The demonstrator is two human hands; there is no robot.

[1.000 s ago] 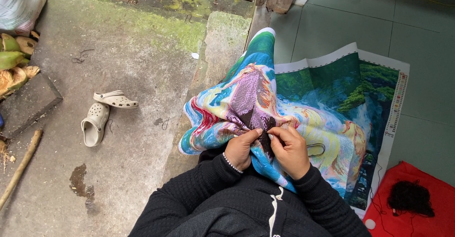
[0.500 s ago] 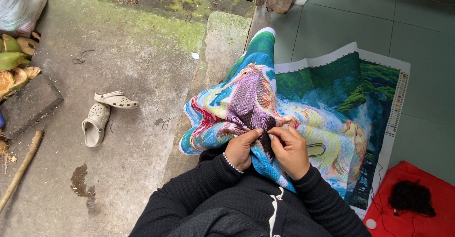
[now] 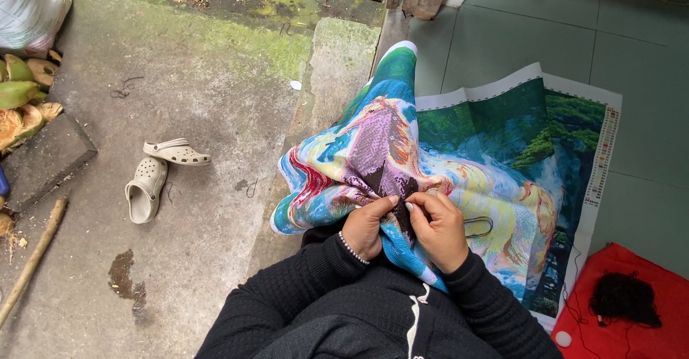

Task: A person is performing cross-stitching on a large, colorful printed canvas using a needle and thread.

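Observation:
A large colourful cross-stitch canvas (image 3: 502, 158) lies over my lap and spreads onto the tiled floor to the right. Both hands meet at a dark stitched patch near its lower middle. My left hand (image 3: 367, 226) pinches the fabric from the left, thumb and fingers closed on it. My right hand (image 3: 438, 228) grips the fabric from the right, fingertips pressed to the same spot. Any needle between the fingers is too small to see. A beaded bracelet sits on my left wrist, and black knit sleeves cover both arms.
A pair of beige clogs (image 3: 154, 176) lies on the concrete at left. Coconut husks (image 3: 21, 104), a stone block (image 3: 43, 162) and a wooden stick (image 3: 32, 262) sit at the far left. A red cloth (image 3: 631, 330) with a tangle of black thread (image 3: 623, 298) lies at bottom right.

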